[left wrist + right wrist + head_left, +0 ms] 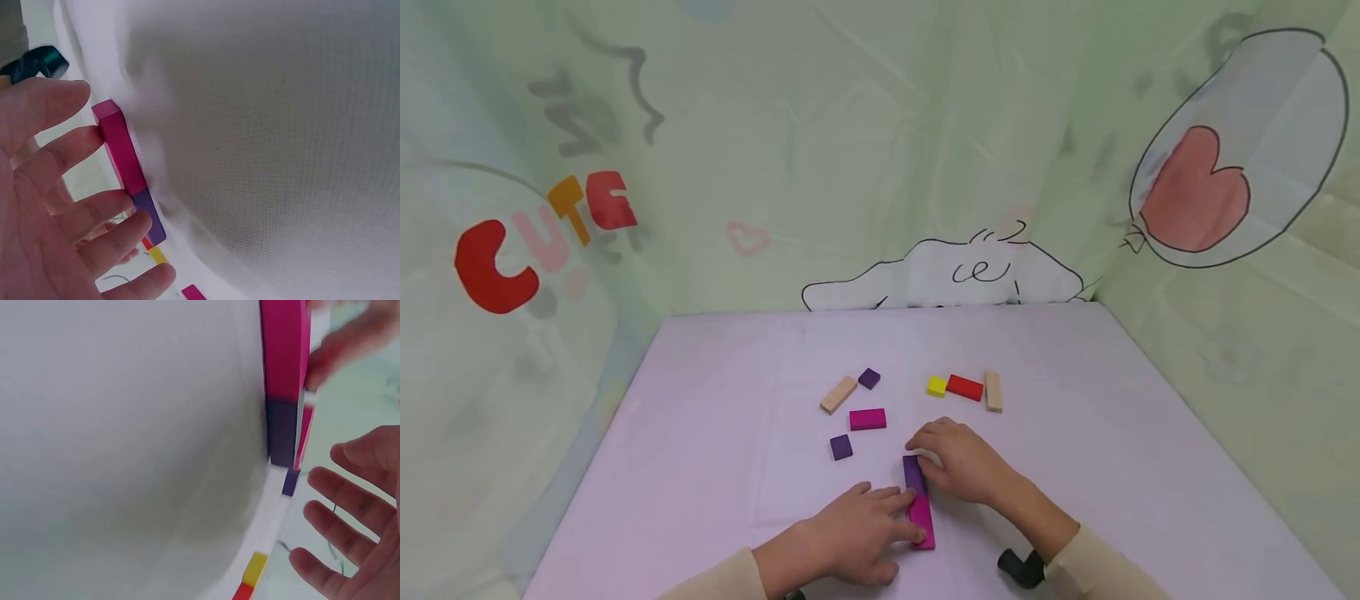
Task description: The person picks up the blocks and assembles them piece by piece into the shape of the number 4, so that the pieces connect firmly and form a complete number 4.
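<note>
On my head, one camera is looking forward and down from farthest off, taking in most of the bench (737, 400) and the cloth (850, 125) standing behind it. The left wrist camera is sitting close in, peering sideways-on past my left fingers (62, 154), which are filling its left side, toward the pink block (125, 150) and the purple block (150, 215). The right wrist camera is also viewing close up, with my right fingers (350, 497) showing at its right edge. All three views are sharing those two blocks and, farther off, the yellow block (255, 570).
</note>
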### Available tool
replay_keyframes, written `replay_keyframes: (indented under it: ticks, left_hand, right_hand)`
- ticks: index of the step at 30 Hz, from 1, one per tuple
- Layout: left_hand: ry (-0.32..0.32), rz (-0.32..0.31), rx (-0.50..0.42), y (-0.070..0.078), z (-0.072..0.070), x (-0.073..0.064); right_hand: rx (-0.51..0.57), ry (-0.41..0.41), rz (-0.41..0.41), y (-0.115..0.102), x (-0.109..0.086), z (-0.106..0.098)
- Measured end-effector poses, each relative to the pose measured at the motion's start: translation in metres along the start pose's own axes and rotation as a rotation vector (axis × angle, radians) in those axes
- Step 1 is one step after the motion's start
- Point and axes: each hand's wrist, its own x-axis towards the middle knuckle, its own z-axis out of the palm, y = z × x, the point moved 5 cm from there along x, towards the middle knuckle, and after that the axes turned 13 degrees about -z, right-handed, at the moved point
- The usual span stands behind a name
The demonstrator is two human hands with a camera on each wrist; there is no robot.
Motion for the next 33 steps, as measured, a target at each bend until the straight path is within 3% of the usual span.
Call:
replay_keyframes:
  ticks: [5,11,18,25,33]
  left_hand:
    - [-0.029,-0.007,-0.016,0.0,0.0,0.001]
    - [-0.072,-0.031,-0.039,0.0,0.0,0.002]
    - [-0.116,-0.035,-0.08,0.002,0.003,0.003]
    - [-0.126,-0.052,-0.074,-0.001,0.001,0.004]
    - [-0.144,-0.062,-0.115,-0.003,0.005,0.004]
  right_hand:
    - [-0.069,0.093,0.077,0.025,0.01,-0.011]
    - [-0.197,0.172,0.099,0.052,0.022,-0.017]
    - [-0.257,0.151,0.181,0.074,0.036,-0.005]
    - [-0.244,0.124,0.251,0.084,0.047,-0.003]
    - [-0.24,0.129,0.228,0.091,0.051,0.004]
